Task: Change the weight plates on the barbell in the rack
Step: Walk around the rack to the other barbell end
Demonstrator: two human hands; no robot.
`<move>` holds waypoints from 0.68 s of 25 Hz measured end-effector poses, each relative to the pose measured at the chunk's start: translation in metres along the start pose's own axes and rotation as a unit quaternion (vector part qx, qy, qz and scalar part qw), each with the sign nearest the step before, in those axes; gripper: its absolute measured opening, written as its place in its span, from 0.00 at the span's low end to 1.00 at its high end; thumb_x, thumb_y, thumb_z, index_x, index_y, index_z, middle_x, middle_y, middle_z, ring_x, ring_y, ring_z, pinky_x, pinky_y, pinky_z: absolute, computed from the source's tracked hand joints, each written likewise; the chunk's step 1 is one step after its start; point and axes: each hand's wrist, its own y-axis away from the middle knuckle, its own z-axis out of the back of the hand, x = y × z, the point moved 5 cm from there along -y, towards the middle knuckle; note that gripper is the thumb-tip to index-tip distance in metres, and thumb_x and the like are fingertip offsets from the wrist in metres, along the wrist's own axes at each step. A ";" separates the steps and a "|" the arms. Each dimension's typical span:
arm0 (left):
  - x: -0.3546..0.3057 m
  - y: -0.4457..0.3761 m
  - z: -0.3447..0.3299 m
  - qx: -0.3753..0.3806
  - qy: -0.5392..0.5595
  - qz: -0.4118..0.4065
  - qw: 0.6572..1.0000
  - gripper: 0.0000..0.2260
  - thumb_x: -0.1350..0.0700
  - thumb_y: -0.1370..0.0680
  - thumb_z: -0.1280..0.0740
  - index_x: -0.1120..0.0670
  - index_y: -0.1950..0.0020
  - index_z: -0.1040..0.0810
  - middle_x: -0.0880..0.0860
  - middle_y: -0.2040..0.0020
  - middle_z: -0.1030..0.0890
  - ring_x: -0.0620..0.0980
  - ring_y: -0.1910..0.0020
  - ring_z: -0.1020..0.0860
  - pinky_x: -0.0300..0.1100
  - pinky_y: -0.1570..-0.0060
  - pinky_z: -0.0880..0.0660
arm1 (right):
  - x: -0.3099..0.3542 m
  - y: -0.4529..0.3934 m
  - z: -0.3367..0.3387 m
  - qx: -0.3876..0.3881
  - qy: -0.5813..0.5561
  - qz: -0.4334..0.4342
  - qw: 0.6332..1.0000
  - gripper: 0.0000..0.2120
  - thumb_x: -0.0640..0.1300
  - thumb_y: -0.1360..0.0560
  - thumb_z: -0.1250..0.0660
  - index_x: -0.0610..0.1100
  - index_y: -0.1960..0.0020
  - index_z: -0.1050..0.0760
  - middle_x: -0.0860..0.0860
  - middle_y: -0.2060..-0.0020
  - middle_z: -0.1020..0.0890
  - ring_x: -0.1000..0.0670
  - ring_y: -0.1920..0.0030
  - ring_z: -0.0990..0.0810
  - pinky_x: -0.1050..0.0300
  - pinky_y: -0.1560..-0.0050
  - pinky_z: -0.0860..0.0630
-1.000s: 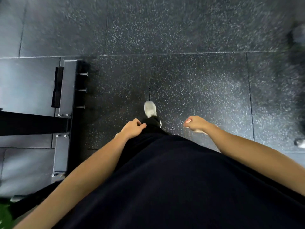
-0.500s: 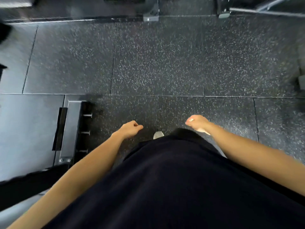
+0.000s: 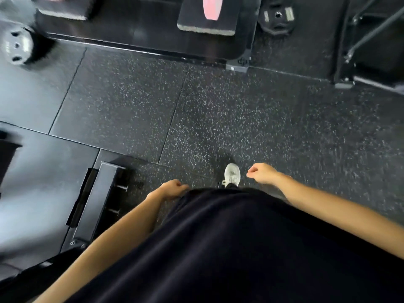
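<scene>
1. Head view, change since half a second ago: the camera has tipped up and forward. The far edge of the floor now takes in two weight plates and two padded blocks that were out of frame or barely cut off before. The rack base at lower left has slid down and left in frame. The shoe has come forward between the hands.

2. Head view, hands: left hand [image 3: 172, 189] hangs at the hip, fingers loosely curled, holding nothing. Right hand [image 3: 263, 173] swings out ahead of the body, also loosely curled and empty. Both read as idle arm swing in a walking stride, not as preparation for a grasp.

3. Task things: one weight plate [image 3: 277, 17] lies flat on the floor at top right; a second plate [image 3: 18, 45] at top left is motion-blurred. Both are well apart from the hands. No barbell shows in this frame.

4. Surroundings: rack base [image 3: 105, 193] with short pegs sits just beside the left leg. Two padded blocks [image 3: 207, 20] with pink marks sit on a dark platform ahead. Speckled rubber floor [image 3: 240, 119] lies between. Pale shoe [image 3: 232, 174] is planted mid-step.

5. Judgement: the person appears to be crossing toward the floor plates, probably to fetch one. No plate has been picked up yet.
</scene>
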 end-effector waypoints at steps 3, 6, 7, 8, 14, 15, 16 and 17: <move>-0.015 -0.026 0.060 -0.050 0.116 0.045 0.991 0.24 0.38 0.21 0.39 0.57 0.38 0.24 0.57 0.38 0.21 0.56 0.40 0.23 0.42 0.47 0.29 | 0.069 -0.049 0.077 0.008 0.050 0.039 0.998 0.12 0.48 0.23 0.34 0.44 0.42 0.22 0.48 0.47 0.20 0.48 0.49 0.23 0.56 0.48 0.29; -0.021 -0.052 0.111 -0.094 0.214 0.074 0.970 0.23 0.39 0.22 0.38 0.56 0.37 0.25 0.57 0.36 0.22 0.56 0.38 0.24 0.43 0.43 0.30 | 0.142 -0.097 0.121 0.037 0.105 0.071 0.991 0.11 0.48 0.23 0.35 0.45 0.43 0.23 0.48 0.47 0.21 0.48 0.49 0.25 0.56 0.47 0.29; -0.020 -0.064 0.129 -0.090 0.228 0.086 0.966 0.23 0.40 0.22 0.38 0.56 0.37 0.25 0.57 0.36 0.22 0.55 0.38 0.24 0.43 0.42 0.30 | 0.167 -0.119 0.132 0.048 0.121 0.076 0.989 0.10 0.48 0.23 0.35 0.45 0.44 0.23 0.47 0.47 0.20 0.48 0.49 0.25 0.55 0.47 0.29; -0.017 -0.077 0.147 -0.083 0.238 0.094 0.963 0.23 0.40 0.22 0.38 0.56 0.37 0.26 0.57 0.36 0.22 0.55 0.37 0.25 0.43 0.42 0.31 | 0.196 -0.139 0.141 0.057 0.137 0.080 0.986 0.10 0.48 0.23 0.35 0.44 0.44 0.23 0.46 0.46 0.20 0.47 0.49 0.24 0.55 0.46 0.29; 0.014 -0.153 0.302 -0.071 0.306 0.094 0.945 0.24 0.42 0.19 0.42 0.58 0.33 0.26 0.56 0.35 0.25 0.56 0.35 0.27 0.44 0.40 0.33 | 0.379 -0.239 0.186 0.092 0.234 0.107 0.962 0.12 0.49 0.22 0.36 0.45 0.42 0.23 0.48 0.43 0.21 0.46 0.41 0.24 0.52 0.40 0.29; 0.027 -0.161 0.341 -0.092 0.314 0.102 0.939 0.23 0.42 0.20 0.41 0.59 0.37 0.25 0.57 0.38 0.23 0.57 0.38 0.25 0.44 0.45 0.31 | 0.424 -0.252 0.197 0.094 0.250 0.119 0.956 0.11 0.50 0.23 0.35 0.47 0.43 0.23 0.50 0.44 0.21 0.46 0.42 0.24 0.52 0.40 0.29; 0.038 -0.166 0.375 -0.106 0.322 0.108 0.935 0.21 0.42 0.20 0.40 0.60 0.42 0.24 0.58 0.43 0.21 0.58 0.40 0.23 0.44 0.50 0.31 | 0.463 -0.263 0.208 0.091 0.253 0.130 0.954 0.10 0.51 0.23 0.35 0.48 0.45 0.23 0.51 0.45 0.21 0.47 0.43 0.24 0.51 0.39 0.29; 0.047 -0.170 0.400 -0.117 0.329 0.110 0.931 0.20 0.43 0.20 0.40 0.60 0.45 0.24 0.59 0.46 0.20 0.59 0.43 0.22 0.44 0.54 0.31 | 0.491 -0.273 0.218 0.078 0.247 0.144 0.955 0.08 0.51 0.24 0.35 0.49 0.47 0.23 0.51 0.46 0.21 0.48 0.44 0.24 0.52 0.39 0.28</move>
